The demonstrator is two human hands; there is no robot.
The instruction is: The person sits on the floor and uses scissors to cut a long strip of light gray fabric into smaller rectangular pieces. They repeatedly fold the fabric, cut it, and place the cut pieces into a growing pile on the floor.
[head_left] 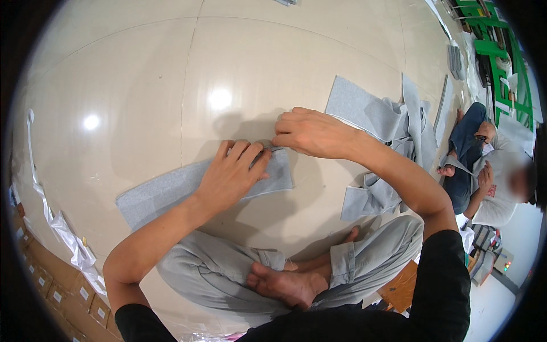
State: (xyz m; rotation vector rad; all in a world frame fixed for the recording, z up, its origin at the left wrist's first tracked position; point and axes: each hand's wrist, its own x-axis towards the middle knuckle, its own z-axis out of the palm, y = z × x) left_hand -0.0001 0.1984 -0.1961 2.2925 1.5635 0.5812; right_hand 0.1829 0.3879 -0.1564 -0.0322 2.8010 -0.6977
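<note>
A long strip of grey fabric (165, 188) lies on the floor in front of my crossed legs, slanting up to the right. My left hand (232, 175) rests over it with bent fingers, gripping its far edge near the right end. Closed at the fingertips, my right hand (312, 132) pinches the far edge of the same strip beside the left fingers. The exact spot between the two hands is small and partly hidden by the fingers.
To the right lies a loose pile of grey fabric pieces (370, 111). Beyond it a co-worker (484, 165) sits on the floor handling material. White plastic film (74, 245) runs along the left, near cardboard boxes (68, 296). A green metal frame (496, 51) stands far right.
</note>
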